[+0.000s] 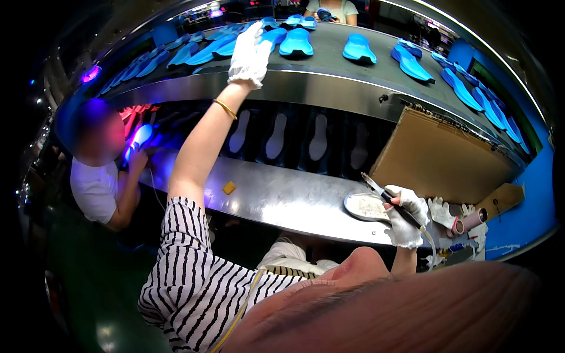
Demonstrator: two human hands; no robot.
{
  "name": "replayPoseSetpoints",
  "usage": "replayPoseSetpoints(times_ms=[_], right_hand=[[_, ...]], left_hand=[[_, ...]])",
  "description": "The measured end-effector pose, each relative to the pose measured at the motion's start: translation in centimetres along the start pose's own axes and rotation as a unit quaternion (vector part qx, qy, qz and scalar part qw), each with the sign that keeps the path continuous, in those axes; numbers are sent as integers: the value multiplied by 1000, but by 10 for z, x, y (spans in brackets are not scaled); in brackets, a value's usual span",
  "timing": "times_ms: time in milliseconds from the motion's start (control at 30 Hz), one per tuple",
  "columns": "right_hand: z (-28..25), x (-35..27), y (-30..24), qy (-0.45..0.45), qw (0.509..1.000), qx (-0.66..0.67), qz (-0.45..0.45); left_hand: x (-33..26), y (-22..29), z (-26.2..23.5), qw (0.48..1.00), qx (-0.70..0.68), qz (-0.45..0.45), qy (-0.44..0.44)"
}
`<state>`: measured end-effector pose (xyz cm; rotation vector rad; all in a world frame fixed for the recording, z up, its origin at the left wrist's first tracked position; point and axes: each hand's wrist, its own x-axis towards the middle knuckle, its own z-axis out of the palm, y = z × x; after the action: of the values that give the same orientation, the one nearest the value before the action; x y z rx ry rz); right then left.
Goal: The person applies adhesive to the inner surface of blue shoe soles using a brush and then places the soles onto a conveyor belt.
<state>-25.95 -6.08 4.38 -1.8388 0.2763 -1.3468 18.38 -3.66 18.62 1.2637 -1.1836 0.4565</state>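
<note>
Up top, L hand (250, 54) outstretched touching blue insole (272, 37); R hand (405, 216) gripping brush (391, 200).

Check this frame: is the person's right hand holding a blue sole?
No, the gloved right hand grips a thin brush beside the sole on the steel shelf.

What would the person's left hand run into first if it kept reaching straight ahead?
Most likely the blue shoe sole on the upper belt: the gloved left hand is stretched up over that row and seems to be at it already, though depth is hard to judge.
</note>
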Motion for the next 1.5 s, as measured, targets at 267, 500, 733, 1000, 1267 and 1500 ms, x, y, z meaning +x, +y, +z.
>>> replayPoseSetpoints(times_ms=[267,500,733,1000,1267,1500], right_hand=[[3,-8,24,16,995,81,51],[3,-2,28,34,996,44,67],[-5,-2,36,-19,994,1,105],[15,-3,37,67,986,17,151],[30,-14,36,-24,983,63,170],[11,-33,47,8,982,32,187]], left_hand=[[52,-49,-46,821,493,-32,-285],[66,-70,-48,816,439,-181,-330],[77,-113,-103,794,458,-266,-299],[77,-108,-114,774,569,-166,-222],[28,-90,-130,891,426,104,-115],[-26,32,-117,985,-130,88,76]])
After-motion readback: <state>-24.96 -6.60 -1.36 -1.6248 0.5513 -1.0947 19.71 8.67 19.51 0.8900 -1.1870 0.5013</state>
